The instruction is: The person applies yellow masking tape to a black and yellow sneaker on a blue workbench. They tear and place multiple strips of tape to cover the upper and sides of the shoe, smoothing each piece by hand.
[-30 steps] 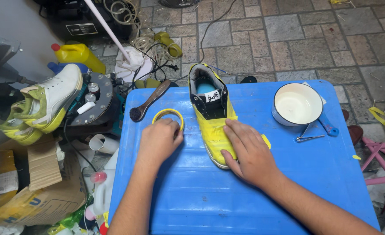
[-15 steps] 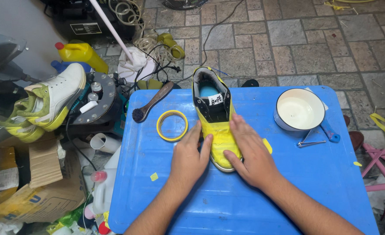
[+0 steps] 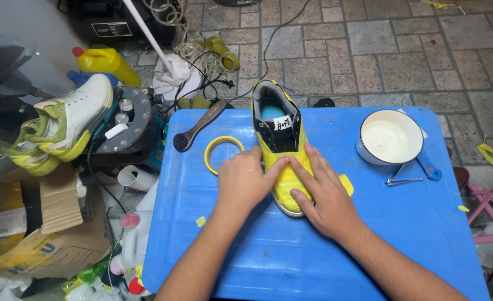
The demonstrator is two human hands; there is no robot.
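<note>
Pressing flat on the yellow shoe (image 3: 282, 150), both hands (image 3: 282, 189) probably hide tape; tape roll (image 3: 223, 153) just beside.

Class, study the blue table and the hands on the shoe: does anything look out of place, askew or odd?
Yes. Small yellow scraps lie loose on the blue table: one near the left forearm, another at the right edge. The yellow shoe, under both hands, seems wrapped in yellow tape.

tape roll (image 3: 223, 153) — brush (image 3: 194, 131) | white pot (image 3: 390, 137) | cardboard box (image 3: 46, 228) — floor
</note>
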